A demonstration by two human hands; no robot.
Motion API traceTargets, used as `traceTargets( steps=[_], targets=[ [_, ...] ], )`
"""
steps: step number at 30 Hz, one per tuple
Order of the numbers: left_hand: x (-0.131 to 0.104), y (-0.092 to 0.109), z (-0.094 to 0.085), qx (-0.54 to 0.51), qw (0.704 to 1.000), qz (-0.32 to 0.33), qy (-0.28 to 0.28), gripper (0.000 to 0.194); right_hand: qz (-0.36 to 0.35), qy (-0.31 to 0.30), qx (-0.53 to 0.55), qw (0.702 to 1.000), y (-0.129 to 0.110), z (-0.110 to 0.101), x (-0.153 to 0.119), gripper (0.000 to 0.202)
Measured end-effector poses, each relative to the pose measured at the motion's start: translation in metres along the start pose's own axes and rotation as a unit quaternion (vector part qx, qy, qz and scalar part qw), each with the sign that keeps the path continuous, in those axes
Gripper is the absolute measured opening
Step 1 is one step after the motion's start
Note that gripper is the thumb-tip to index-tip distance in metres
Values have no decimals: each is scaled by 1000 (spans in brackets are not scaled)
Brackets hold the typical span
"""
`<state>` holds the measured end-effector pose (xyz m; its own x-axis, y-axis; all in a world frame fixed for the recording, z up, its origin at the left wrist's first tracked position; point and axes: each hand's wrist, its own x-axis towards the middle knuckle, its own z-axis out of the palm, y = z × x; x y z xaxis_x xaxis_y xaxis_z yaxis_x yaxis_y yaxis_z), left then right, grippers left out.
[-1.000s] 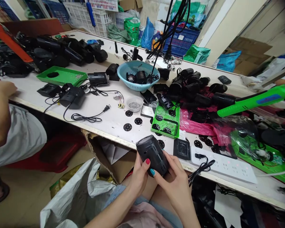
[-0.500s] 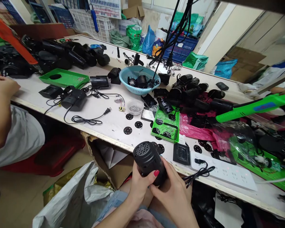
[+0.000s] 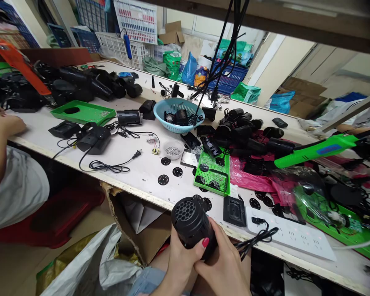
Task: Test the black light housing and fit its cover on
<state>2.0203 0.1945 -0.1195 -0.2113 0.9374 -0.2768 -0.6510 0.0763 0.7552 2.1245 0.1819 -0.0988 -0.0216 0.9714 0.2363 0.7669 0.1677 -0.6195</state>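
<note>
Gripping black cylindrical lamp housing (image 3: 191, 222) with both hands, over lap below table edge (image 3: 135, 193).
Left hand (image 3: 181, 259) wrapping it underneath, right hand (image 3: 225, 267) clasping rear; honeycomb face pointing up-left, cord (image 3: 255, 239) trailing right.

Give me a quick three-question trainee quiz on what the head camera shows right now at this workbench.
1. True or false: both hands hold the black cylindrical housing in front of the table edge.
2. What sits in the small white bowl near the teal basket? A) small metal pieces B) water C) coins
3. Fill in: the cord by the right hand is plugged into the white ____.

Key:
1. True; the left hand and the right hand both wrap it, honeycomb end facing the camera.
2. A
3. power strip
</note>
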Motion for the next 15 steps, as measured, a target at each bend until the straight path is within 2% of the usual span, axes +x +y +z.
traceTargets(
  steps=[5,8,12,15],
  targets=[
    [1,20,12,-19,1000,-4,5,81,21,28,-2,999,3,9,0,67],
    [3,30,15,-20,1000,0,1,84,11,38,-11,999,9,12,-1,67],
    [7,25,9,36,999,17,16,64,-44,4,-42,998,19,9,0,71],
    [12,17,1,60,998,23,-4,64,-43,-29,-37,998,21,7,0,72]
  ],
)
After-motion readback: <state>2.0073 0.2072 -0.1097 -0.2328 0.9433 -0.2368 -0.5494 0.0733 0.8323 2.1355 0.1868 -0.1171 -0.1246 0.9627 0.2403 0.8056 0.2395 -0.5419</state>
